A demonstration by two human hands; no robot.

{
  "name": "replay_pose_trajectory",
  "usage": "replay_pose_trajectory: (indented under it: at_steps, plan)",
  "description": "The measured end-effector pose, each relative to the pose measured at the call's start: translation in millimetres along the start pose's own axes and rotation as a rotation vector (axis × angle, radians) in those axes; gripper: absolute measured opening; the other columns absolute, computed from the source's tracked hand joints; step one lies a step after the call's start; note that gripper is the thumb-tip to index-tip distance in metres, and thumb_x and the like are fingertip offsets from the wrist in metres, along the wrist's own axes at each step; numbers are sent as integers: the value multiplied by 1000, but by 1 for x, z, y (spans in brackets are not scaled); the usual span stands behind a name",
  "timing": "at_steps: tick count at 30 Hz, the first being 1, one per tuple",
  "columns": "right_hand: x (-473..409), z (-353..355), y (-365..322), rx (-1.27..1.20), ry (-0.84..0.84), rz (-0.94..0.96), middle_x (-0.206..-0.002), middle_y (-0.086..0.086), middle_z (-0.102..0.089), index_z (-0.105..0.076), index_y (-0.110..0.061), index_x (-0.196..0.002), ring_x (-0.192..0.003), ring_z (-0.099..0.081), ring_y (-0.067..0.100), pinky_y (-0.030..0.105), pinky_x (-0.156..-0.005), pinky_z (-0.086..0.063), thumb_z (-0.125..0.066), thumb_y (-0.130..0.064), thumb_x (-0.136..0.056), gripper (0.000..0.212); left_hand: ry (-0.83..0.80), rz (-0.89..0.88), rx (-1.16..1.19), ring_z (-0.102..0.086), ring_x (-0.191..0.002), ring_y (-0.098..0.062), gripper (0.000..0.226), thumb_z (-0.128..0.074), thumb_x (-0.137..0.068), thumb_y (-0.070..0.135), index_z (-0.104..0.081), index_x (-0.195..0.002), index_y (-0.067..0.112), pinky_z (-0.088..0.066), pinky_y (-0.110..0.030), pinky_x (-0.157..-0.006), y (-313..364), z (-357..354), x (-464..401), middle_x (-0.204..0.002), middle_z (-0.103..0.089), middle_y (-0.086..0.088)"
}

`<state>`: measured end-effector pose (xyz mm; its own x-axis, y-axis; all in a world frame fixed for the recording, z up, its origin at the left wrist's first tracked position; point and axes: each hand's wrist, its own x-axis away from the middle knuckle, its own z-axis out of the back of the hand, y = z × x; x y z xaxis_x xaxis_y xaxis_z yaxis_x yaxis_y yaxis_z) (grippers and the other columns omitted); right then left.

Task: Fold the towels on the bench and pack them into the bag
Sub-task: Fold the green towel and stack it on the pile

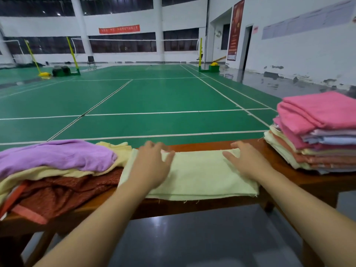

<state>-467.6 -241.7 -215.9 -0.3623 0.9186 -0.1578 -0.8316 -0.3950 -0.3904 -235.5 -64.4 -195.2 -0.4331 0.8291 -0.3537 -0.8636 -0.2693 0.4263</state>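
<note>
**Both palms flat on a pale yellow towel**

Pale yellow towel (200, 176) folded flat on wooden bench (202, 146), lying under both hands. Left hand (152, 164) pressing its left part, fingers spread and straight, tips near far edge. Right hand (244, 160) pressing right part, fingers straight, slightly apart. Unfolded heap (55, 170) touching towel's left edge; folded stack (316, 135) to right, apart.
</note>
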Motion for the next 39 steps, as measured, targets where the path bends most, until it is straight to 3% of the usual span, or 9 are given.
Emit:
replay_pose_trajectory:
  at_steps: [5,10,19,23,26,29,32,35,39]
  plan:
    - [11,-2,-2,232,-36,-309,-145,16,-46,-46,-5,-143,-131,-45,34,45,-102,-44,-33,-82,-87,96,-167,-155,-222,-24,-149,-26,50,-28,-108,44,-38,-151,20,-24,-42,-120,22,-37,-4,-163,-26,-5]
    - [17,-2,-16,178,-44,-221,-133,11,-58,-45,-10,-140,-116,-60,33,38,-79,-46,-49,-62,-96,68,-485,-67,-320,15,-155,-21,65,-9,-106,53,6,-162,22,5,-50,-125,1,-52,-16,-168,19,1]
    - [-5,7,28,-632,73,-219,-116,1,-59,-52,-22,-109,-102,-56,20,37,-83,-44,-84,-31,-81,44,-491,-28,-302,17,-155,-23,65,-3,-103,58,8,-161,31,8,-57,-123,21,-73,-31,-167,19,1]
    - [-5,25,43,-799,179,-191,-115,-1,-61,-65,-7,-102,-106,-57,13,26,-87,-41,-84,-14,-81,29,-479,-41,-270,16,-155,-25,67,-3,-102,61,6,-161,31,10,-58,-122,47,-91,-38,-167,19,0]
    - [-4,37,54,-939,144,-240,-118,0,-69,-76,-9,-100,-98,-67,13,28,-85,-54,-87,-17,-75,28,-483,-65,-259,15,-155,-25,67,-4,-102,61,5,-161,31,9,-58,-123,63,-102,-47,-168,17,-1]
    - [-2,44,60,-963,138,-276,-119,5,-72,-80,-18,-97,-105,-70,23,45,-97,-56,-90,-37,-60,43,-482,-86,-240,14,-155,-25,67,-6,-103,59,3,-162,30,8,-57,-123,68,-108,-52,-168,16,-2]
    - [1,53,52,-974,103,-232,-121,7,-71,-78,-16,-106,-101,-71,23,38,-88,-59,-88,-24,-73,35,-464,-101,-180,8,-156,-26,62,-13,-106,49,-5,-162,25,1,-56,-125,59,-105,-57,-169,10,-5]
    - [2,59,22,-991,-5,-158,-110,10,-74,-72,-11,-118,-82,-75,17,28,-68,-61,-83,-11,-80,39,-309,-36,-18,-6,-156,-28,53,-21,-110,37,-27,-159,17,-14,-53,-125,44,-82,-60,-169,-14,-8]
    - [1,52,-41,-851,-78,-56,-108,3,-73,-72,-17,-119,-81,-75,14,32,-77,-62,-88,-20,-76,46,-93,147,227,-37,-144,-28,52,-22,-111,36,-48,-145,6,-29,-39,-115,16,-39,-51,-153,-47,-12]
